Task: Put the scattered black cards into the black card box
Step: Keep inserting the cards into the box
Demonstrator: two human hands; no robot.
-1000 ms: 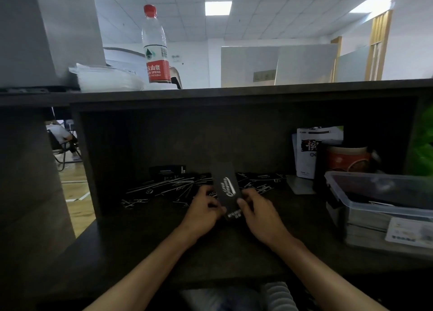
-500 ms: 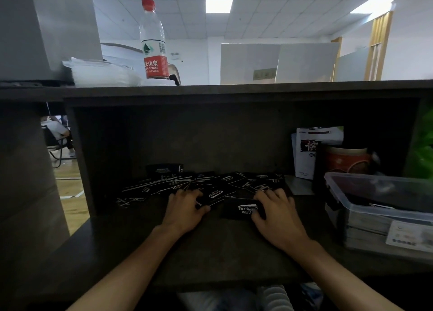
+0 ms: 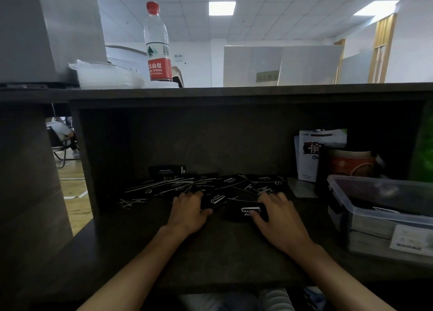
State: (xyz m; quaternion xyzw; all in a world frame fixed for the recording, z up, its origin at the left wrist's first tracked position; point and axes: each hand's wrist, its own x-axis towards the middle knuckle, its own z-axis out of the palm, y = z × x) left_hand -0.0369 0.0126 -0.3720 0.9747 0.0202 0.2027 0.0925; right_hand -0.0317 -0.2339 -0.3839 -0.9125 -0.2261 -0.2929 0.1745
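Observation:
Several black cards (image 3: 234, 181) with white script lie scattered on the dark desk (image 3: 210, 252), deep under the shelf. The black card box (image 3: 166, 171) stands behind them at the rear left. My left hand (image 3: 187, 211) pinches one black card (image 3: 214, 199) between thumb and fingers at the near edge of the spread. A small stack of black cards (image 3: 243, 213) lies flat just right of it. My right hand (image 3: 277, 217) rests flat beside the stack, its thumb on the stack's right end and its fingers stretched over loose cards.
A clear lidded plastic bin (image 3: 384, 207) fills the desk's right side, with a red cup (image 3: 351, 164) and a white packet (image 3: 311, 156) behind it. On the shelf top (image 3: 257, 91) stand a water bottle (image 3: 157, 45) and stacked white trays (image 3: 105, 75).
A second ago both hands held the stack upright. It now lies flat under my right thumb, and my left hand has moved left onto a loose card.

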